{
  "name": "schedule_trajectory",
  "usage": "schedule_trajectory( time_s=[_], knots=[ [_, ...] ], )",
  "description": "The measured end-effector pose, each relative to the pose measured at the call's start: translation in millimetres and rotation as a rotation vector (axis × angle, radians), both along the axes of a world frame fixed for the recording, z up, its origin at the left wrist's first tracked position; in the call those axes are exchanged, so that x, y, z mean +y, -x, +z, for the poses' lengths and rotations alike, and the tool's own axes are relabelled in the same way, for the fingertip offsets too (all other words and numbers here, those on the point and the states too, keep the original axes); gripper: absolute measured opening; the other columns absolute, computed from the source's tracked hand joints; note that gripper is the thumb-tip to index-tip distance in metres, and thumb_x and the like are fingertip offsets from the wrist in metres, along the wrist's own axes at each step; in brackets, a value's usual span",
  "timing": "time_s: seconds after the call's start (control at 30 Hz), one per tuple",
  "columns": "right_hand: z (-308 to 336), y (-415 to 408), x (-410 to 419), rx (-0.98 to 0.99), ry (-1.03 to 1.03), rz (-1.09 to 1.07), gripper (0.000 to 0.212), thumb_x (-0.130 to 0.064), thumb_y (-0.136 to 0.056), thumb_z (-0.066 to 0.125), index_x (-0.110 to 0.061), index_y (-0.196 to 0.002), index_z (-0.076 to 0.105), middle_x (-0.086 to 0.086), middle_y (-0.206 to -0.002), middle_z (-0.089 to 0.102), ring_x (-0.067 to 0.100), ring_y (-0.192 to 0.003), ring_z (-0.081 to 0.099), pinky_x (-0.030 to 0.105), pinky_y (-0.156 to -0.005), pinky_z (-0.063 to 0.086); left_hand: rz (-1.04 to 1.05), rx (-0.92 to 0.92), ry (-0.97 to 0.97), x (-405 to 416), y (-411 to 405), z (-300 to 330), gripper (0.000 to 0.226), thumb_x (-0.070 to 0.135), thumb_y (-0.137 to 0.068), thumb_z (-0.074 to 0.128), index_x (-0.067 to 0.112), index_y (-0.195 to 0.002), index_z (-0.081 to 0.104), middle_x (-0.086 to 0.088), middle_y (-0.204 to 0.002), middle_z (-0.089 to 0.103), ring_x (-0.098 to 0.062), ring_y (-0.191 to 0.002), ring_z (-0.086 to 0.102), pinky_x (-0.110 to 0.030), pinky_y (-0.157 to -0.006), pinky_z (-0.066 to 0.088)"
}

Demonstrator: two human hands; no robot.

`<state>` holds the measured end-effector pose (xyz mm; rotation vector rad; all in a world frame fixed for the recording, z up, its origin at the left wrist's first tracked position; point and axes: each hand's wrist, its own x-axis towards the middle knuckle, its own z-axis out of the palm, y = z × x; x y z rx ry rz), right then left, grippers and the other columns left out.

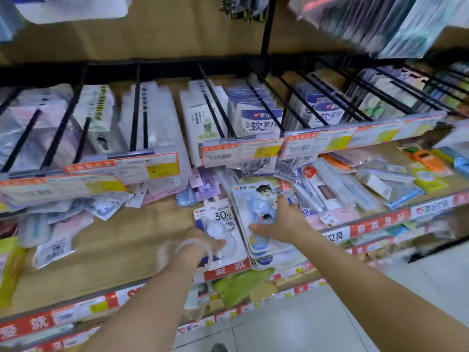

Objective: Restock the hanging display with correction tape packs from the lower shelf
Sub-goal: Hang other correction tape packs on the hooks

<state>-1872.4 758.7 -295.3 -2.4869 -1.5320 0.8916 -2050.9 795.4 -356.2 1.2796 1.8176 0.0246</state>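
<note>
On the wooden lower shelf (106, 250) lie two stacks of correction tape packs. The white pack marked 30m (218, 219) lies under my left hand (203, 243), whose fingers curl round its lower part. Beside it, to the right, a stack of blue packs with a cartoon figure (258, 199) is gripped by my right hand (281, 222), thumb on the pack's front and fingers at its right edge. Above the shelf runs the hanging display of black hooks (218, 102), most of them hung with packs.
Orange-edged price tags (241, 151) front the hooks. Loose stationery packs (360, 184) crowd the shelf to the right, and more packs (63, 224) lie at the left. A green item (241, 285) sits on a shelf below. White floor tiles (304, 323) show underneath.
</note>
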Motion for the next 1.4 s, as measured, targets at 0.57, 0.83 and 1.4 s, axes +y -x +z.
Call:
schedule_trajectory(
  time_s=[0.57, 0.83, 1.4],
  knots=[
    [30, 12, -22, 0.032, -0.097, -0.047, 0.116, -0.043, -0.068, 0.078, -0.007, -0.149, 0.003, 0.019, -0.15, 0.018, 0.031, -0.142, 0.017, 0.037, -0.114, 0.026, 0.199, -0.223, -0.038, -29, 43, 43, 0.063, 0.028, -0.083, 0.07, -0.004, -0.131, 0.046, -0.019, -0.134, 0.051, -0.031, -0.126, 0.049, -0.037, -0.105, 0.04],
    [52, 28, -82, 0.049, -0.145, 0.038, 0.096, -0.032, -0.062, 0.08, -0.003, -0.136, 0.026, 0.016, -0.138, 0.025, 0.032, -0.13, 0.03, 0.034, -0.102, 0.036, 0.365, -0.379, -0.173, -109, 64, 76, 0.047, 0.007, -0.07, 0.081, 0.007, -0.105, 0.051, -0.006, -0.084, 0.058, -0.026, -0.077, 0.06, -0.042, -0.086, 0.053],
    [135, 41, -165, 0.482, -0.654, 0.092, 0.062, -0.026, -0.05, 0.081, -0.016, -0.099, 0.046, 0.003, -0.101, 0.051, 0.024, -0.096, 0.055, 0.042, -0.078, 0.052, 0.423, -0.677, -0.65, -210, 82, 185, 0.028, 0.001, -0.076, 0.074, 0.008, -0.095, 0.055, -0.009, -0.088, 0.062, -0.02, -0.075, 0.06, -0.024, -0.063, 0.053]
  ],
)
